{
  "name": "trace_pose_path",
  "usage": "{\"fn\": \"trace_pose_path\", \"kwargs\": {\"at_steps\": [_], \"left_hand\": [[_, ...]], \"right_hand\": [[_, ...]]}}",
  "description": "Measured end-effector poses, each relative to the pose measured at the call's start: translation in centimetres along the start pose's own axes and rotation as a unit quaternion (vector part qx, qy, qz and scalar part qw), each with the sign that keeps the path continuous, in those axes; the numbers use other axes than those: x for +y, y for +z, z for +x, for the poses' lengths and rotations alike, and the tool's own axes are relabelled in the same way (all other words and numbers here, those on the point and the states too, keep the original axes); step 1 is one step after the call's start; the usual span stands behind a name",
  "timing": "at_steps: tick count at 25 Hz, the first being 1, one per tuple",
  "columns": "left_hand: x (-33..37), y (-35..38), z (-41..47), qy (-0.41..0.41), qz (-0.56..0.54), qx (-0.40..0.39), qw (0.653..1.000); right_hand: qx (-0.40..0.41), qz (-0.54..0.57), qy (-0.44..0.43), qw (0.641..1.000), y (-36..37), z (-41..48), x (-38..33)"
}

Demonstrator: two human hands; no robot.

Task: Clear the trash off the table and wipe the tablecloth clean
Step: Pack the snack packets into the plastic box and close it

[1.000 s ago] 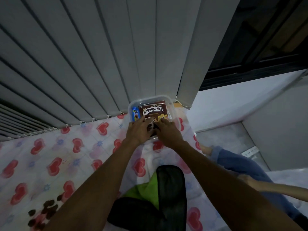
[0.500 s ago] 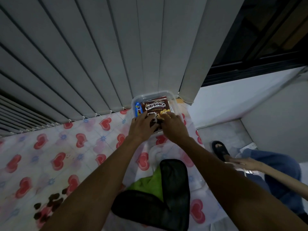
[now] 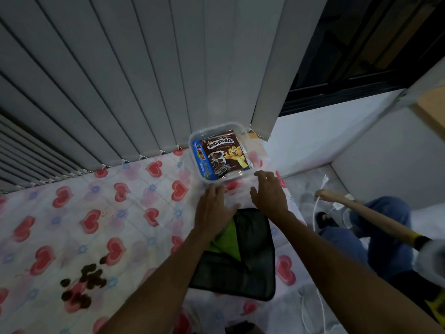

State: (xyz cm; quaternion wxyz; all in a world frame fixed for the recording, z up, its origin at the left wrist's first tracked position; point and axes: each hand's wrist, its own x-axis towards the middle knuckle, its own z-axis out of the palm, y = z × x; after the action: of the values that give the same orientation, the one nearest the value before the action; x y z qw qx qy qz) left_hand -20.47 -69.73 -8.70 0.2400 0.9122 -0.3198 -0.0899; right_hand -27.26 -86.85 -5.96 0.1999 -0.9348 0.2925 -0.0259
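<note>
A clear plastic container [image 3: 195, 141] stands at the table's far edge against the blinds. Inside it lie a brown Koko Krunch packet [image 3: 222, 154] and a blue wrapper [image 3: 201, 160]. My left hand [image 3: 212, 208] and my right hand [image 3: 268, 191] hover just in front of the container, fingers spread, holding nothing. The tablecloth [image 3: 96, 225] is white with red hearts. Dark brown cereal pieces [image 3: 83, 284] are spilled on it at the near left. A black and green cloth [image 3: 243, 256] lies under my forearms.
Grey vertical blinds [image 3: 144, 80] hang right behind the table. To the right, below the table edge, another person in blue jeans [image 3: 375, 227] crouches on the floor with a white cable [image 3: 316, 206] in hand. A dark window [image 3: 361, 44] is at the upper right.
Both hands have let go of the packet and drawn back out of the container toward me. The packet now lies flat and uncovered inside. The person on the floor has shifted.
</note>
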Motion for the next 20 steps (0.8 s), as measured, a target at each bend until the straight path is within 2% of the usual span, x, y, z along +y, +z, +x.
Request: {"fn": "trace_pose_path", "kwargs": {"at_steps": [5,8,11,14,17,20], "left_hand": [[-0.1,2.0,-4.2,-0.027,-0.008,-0.163,0.986],[-0.5,1.8,-5.8,-0.007,-0.025,-0.19,0.981],[-1.0,0.5,-6.5,0.007,0.003,-0.175,0.985],[-2.3,-1.0,-7.2,-0.017,0.069,-0.174,0.982],[-3.2,-2.6,-7.9,-0.035,0.151,-0.204,0.967],[-2.3,-4.2,-8.2,-0.034,0.202,-0.2,0.958]], "right_hand": [[-0.076,-0.048,0.159,0.983,1.0,-5.6,4.4],[-0.093,-0.069,0.23,0.966,1.8,-7.9,6.7],[-0.088,-0.061,0.253,0.962,2.0,-8.8,7.4],[-0.083,-0.031,0.269,0.959,0.9,-8.9,7.3],[-0.048,-0.018,0.241,0.969,-1.6,-8.6,6.2],[0.009,-0.017,0.178,0.984,-4.9,-7.9,4.3]]}}
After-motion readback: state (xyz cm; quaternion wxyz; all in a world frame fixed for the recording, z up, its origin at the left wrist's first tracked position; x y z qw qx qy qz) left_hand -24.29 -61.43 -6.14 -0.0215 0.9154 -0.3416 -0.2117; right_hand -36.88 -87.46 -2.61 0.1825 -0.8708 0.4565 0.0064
